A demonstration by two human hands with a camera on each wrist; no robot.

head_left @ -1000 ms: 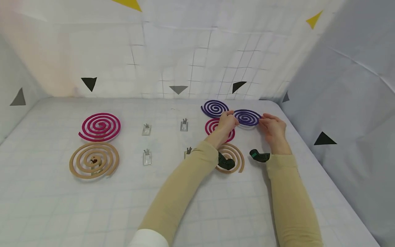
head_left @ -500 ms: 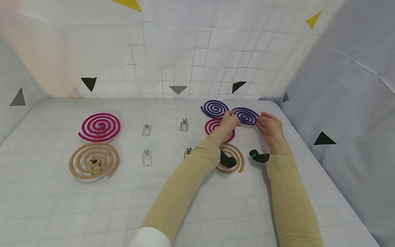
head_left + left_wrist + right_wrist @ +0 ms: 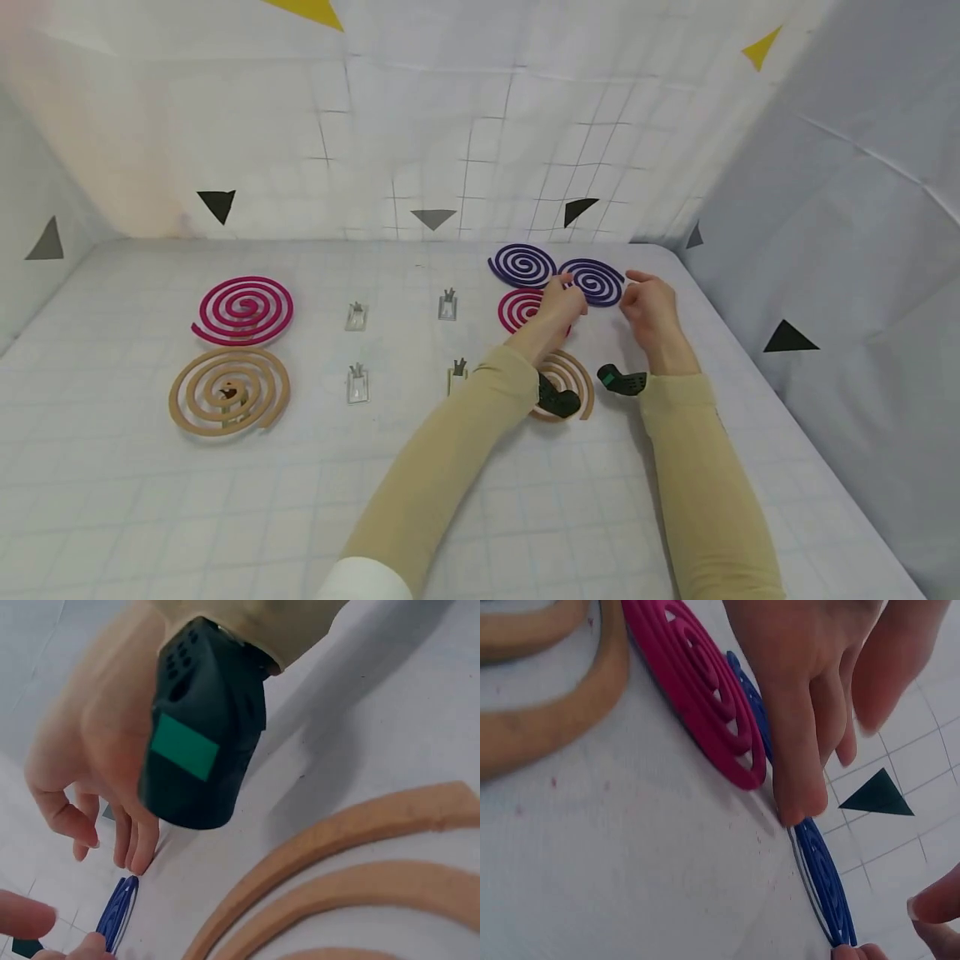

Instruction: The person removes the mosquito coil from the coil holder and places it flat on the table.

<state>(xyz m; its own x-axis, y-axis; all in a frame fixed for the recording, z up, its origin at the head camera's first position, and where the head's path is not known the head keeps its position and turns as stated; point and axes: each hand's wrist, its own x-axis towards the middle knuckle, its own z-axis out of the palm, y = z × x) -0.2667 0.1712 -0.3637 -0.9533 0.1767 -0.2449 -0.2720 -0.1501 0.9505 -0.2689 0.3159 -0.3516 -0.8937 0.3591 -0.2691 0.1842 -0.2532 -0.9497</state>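
In the head view, a purple mosquito coil [image 3: 592,282] lies at the back right of the table, between both hands. My left hand [image 3: 557,310] is at its left edge; in the right wrist view its fingers [image 3: 795,765] point straight down to the coil's edge, thumb apart. My right hand [image 3: 651,310] is at the right edge, with its lower fingertips [image 3: 142,851] close by the coil and thumb and index finger apart. Another purple coil [image 3: 525,266] lies just left, nearly meeting it. A pink coil [image 3: 514,312] and a tan coil [image 3: 588,387] sit nearer, partly hidden by my left arm.
Another pink coil [image 3: 246,308] and a tan coil [image 3: 176,392], raised on a stand, are on the left. Several small metal coil stands [image 3: 357,386] with upright prongs are mid-table. A white curtain [image 3: 420,125] rises behind the table, another on the right.
The purple coil between the hands has shifted slightly left and turned toward the other purple coil. My right hand has followed it left, and the thumbs and index fingers have come off it.
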